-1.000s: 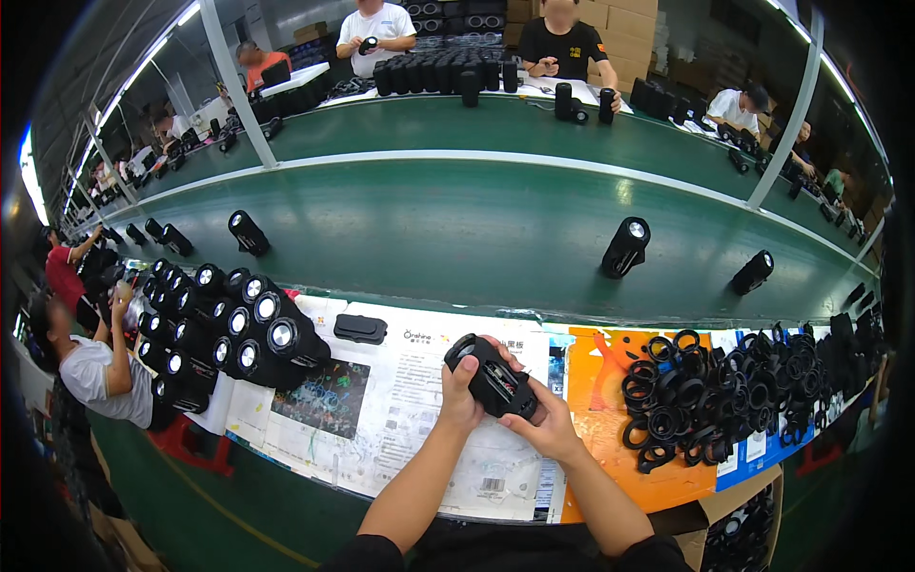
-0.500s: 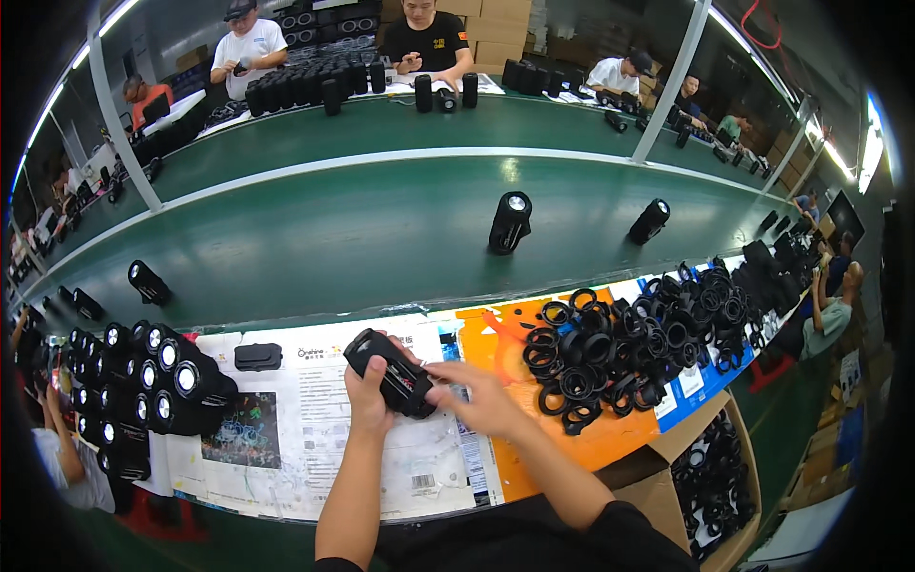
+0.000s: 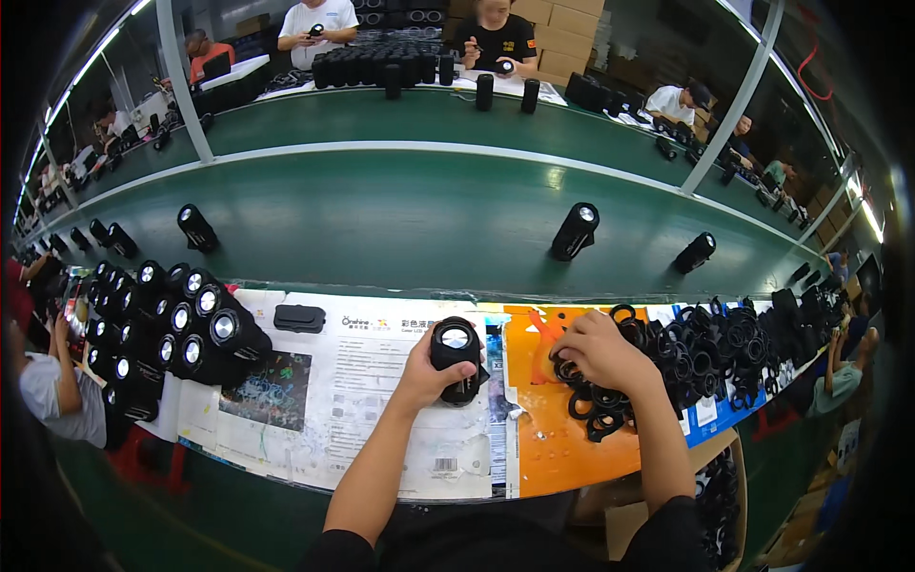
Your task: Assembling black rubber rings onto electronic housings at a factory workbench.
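My left hand [image 3: 425,376] is wrapped round a black cylindrical speaker [image 3: 457,355], its silver round end facing up, above the white printed sheet [image 3: 367,429]. My thumb lies across the speaker's near side. To the right, my right hand [image 3: 607,355] reaches over the left edge of a heap of black plastic rings [image 3: 694,367]. Its fingers are bent and closed on a black ring [image 3: 564,370] there, partly hidden by the fingertips. The heap spreads over an orange sheet [image 3: 548,448] and a blue one.
Several black speakers [image 3: 225,329] stand grouped at the left. A flat black block [image 3: 299,318] lies on the white sheet. More speakers [image 3: 576,232] stand on the green conveyor belt [image 3: 400,219] beyond the table. At lower right is an open carton [image 3: 734,496] of black parts. People work across the belt.
My right hand has left the speaker and moved right to the rings. My left hand has turned the speaker so its silver end faces up. The whole view has shifted.
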`<state>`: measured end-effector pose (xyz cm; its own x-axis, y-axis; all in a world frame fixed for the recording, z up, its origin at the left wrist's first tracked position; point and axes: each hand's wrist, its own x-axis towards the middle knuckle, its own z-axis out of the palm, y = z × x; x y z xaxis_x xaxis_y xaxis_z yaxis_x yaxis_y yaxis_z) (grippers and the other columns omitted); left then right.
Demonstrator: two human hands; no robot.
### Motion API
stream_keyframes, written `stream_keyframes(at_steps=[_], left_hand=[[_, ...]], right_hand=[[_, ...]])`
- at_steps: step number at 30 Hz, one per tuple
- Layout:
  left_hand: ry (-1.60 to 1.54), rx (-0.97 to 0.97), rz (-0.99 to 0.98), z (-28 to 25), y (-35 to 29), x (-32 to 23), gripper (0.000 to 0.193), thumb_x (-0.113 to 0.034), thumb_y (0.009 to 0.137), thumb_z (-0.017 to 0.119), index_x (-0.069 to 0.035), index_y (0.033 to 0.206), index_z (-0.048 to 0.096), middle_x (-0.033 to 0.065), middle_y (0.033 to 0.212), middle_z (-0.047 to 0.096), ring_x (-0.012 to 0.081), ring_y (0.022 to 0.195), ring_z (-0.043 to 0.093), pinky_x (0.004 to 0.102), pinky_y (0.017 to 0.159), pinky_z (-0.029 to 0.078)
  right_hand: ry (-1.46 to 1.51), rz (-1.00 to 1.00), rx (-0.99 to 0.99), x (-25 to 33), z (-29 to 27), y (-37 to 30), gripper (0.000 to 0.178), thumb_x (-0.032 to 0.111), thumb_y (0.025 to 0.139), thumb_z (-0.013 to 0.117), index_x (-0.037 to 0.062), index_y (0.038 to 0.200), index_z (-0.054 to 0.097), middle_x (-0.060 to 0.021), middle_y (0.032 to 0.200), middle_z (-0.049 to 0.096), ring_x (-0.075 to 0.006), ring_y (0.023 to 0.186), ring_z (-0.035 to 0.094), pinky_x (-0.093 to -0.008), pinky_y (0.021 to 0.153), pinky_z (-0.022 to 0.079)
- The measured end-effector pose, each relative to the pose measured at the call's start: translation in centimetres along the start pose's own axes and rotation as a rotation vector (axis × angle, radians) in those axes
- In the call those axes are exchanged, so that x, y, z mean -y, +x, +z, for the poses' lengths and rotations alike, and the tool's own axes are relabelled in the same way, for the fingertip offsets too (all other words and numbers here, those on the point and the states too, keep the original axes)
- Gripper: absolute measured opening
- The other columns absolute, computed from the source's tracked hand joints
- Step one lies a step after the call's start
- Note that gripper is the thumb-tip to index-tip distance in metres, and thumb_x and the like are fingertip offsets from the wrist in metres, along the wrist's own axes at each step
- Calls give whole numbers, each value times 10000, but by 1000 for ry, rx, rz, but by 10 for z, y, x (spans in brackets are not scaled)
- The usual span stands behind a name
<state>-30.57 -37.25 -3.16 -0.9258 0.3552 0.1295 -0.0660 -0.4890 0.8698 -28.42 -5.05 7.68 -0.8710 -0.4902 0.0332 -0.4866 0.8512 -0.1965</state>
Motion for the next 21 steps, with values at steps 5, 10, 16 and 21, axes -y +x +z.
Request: stream_keyframes(at_steps=[5,10,16,21], left_hand=[[13,42,-8,-2,4,7,730,-246,824,984,-25,1397,589,108,1173,732,242,1084,746,409,984,618],[37,38,127,-16,8,29,887,-500,849,942,-52,1460,482,138,1215,716,243,1089,742,417,955,632],[23,44,17,-7,7,23,861,-515,884,913,-37,1478,513,104,1272,686,201,1147,695,347,1000,588],[149,89,41,5,6,12,779,-453,912,914,-35,1474,574,76,1323,657,174,1232,618,327,1086,509]], right_hand=[[10,-136,262,23,17,54,140,158,1001,717,150,1109,806,-122,1300,572,-330,1199,595,-415,1033,502],[214,130,-9,45,51,40,307,103,936,812,36,1221,718,-159,1308,568,-373,1173,657,-446,1012,554],[186,210,-257,40,85,20,244,116,932,823,39,1154,759,-170,1265,654,-365,1239,648,-445,1053,541],[582,28,-260,27,15,39,199,111,949,812,36,1132,793,-142,1427,705,-342,1299,688,-406,1105,540]])
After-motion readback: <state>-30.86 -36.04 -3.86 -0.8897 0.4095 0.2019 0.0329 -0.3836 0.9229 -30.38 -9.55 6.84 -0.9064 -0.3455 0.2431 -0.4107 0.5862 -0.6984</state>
